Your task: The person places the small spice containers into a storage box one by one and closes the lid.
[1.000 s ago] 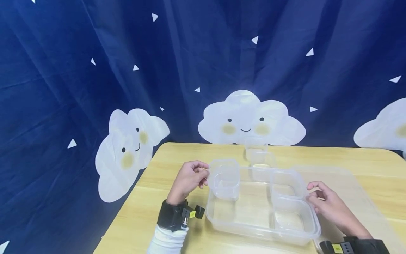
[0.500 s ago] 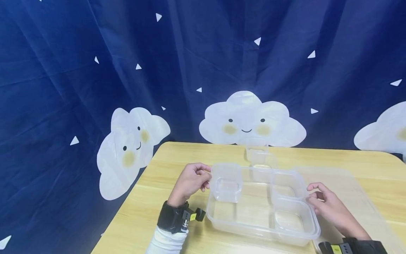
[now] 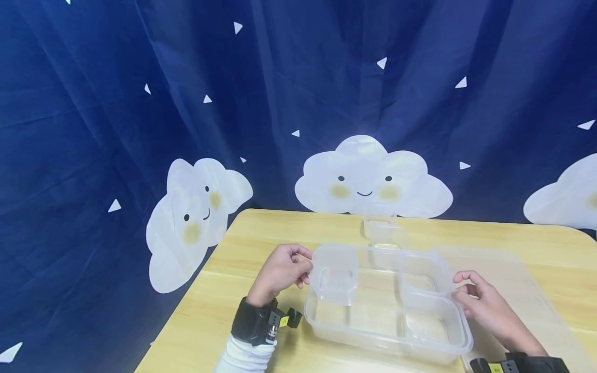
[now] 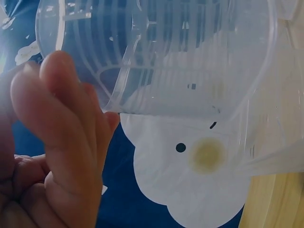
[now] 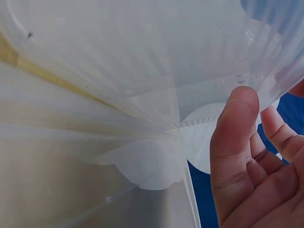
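Head view shows us, at the left part of the bench (image 3: 254, 233), the person's left grip (image 3: 282, 270). It is narrow: the fingers are bent and they pinch the left edge of a small container (image 3: 337, 274). This container is at the far left corner of the large box (image 3: 354, 332), and it seems to us a little tilted; whether its base touches the bottom of the box, we cannot tell. We judge it to be very light, made from thin plastic, stiff enough to keep its shape, though the walls may flex if we press too hard. Its smooth surface is probably somewhat slippery. The best place to take hold, in our opinion, is the rim, with thumb and finger on its two faces.

More to the right, two rear tubs (image 3: 389, 239) stand behind the box, and two inner tubs (image 3: 431, 321) sit one behind the other along its right end. At the right edge of the box is the right grip (image 3: 487, 305), with thumb and index finger bent near to each other. Right wrist view shows this thumb in front of a clear wall, but we cannot tell whether the grip squeezes or only rests. Farther right, a clear flat sheet (image 3: 506, 280) lies on the bench.
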A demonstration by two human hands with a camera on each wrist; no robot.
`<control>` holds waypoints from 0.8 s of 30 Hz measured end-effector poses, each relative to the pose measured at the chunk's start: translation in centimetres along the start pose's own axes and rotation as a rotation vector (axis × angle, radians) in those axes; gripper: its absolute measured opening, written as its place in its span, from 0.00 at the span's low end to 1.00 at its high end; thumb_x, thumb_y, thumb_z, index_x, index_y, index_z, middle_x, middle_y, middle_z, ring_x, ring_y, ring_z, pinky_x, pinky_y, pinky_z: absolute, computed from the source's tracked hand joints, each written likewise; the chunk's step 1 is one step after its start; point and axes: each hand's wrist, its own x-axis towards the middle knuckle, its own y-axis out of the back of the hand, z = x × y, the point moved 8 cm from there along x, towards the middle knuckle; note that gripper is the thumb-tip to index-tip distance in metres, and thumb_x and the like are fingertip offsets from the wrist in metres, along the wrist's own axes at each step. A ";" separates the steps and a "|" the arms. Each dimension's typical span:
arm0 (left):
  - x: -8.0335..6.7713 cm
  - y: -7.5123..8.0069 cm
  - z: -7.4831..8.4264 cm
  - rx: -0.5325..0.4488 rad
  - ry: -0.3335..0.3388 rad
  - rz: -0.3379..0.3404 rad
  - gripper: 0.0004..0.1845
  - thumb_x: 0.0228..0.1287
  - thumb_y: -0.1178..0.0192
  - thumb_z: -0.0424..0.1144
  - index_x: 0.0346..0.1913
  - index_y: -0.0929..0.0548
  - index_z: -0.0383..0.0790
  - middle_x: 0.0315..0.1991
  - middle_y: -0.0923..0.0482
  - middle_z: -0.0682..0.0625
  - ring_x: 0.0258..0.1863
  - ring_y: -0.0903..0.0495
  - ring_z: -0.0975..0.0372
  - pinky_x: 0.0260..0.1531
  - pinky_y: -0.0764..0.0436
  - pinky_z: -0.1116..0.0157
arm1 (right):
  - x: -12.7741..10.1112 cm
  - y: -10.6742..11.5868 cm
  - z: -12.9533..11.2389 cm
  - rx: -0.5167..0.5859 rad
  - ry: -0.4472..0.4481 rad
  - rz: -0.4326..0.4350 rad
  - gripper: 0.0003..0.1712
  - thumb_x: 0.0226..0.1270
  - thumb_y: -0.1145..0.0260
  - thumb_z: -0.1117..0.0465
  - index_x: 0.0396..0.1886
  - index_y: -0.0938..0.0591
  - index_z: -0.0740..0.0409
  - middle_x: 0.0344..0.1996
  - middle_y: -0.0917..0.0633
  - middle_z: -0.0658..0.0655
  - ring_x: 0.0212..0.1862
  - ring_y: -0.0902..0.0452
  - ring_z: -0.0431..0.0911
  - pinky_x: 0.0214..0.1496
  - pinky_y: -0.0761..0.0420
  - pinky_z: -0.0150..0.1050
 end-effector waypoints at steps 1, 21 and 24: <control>0.0 0.0 0.0 0.002 -0.001 -0.002 0.11 0.56 0.44 0.26 0.43 0.21 0.27 0.19 0.23 0.48 0.16 0.23 0.59 0.15 0.23 0.69 | 0.0 0.0 0.1 0.002 -0.004 -0.001 0.15 0.70 0.47 0.66 0.54 0.36 0.65 0.35 0.23 0.57 0.33 0.28 0.40 0.33 0.22 0.35; 0.1 -0.7 -0.3 0.058 0.025 -0.060 0.10 0.55 0.45 0.25 0.41 0.23 0.29 0.16 0.24 0.46 0.13 0.25 0.61 0.15 0.21 0.67 | -0.1 0.0 -0.2 0.003 0.008 0.014 0.15 0.70 0.47 0.67 0.53 0.36 0.65 0.35 0.23 0.57 0.32 0.29 0.40 0.31 0.22 0.35; 0.1 -0.7 -0.3 0.062 0.029 -0.066 0.09 0.55 0.45 0.25 0.40 0.23 0.29 0.16 0.24 0.46 0.13 0.25 0.61 0.15 0.22 0.68 | 0.0 0.0 -0.3 0.002 0.012 0.013 0.15 0.70 0.47 0.67 0.54 0.36 0.65 0.35 0.22 0.58 0.32 0.28 0.40 0.32 0.22 0.35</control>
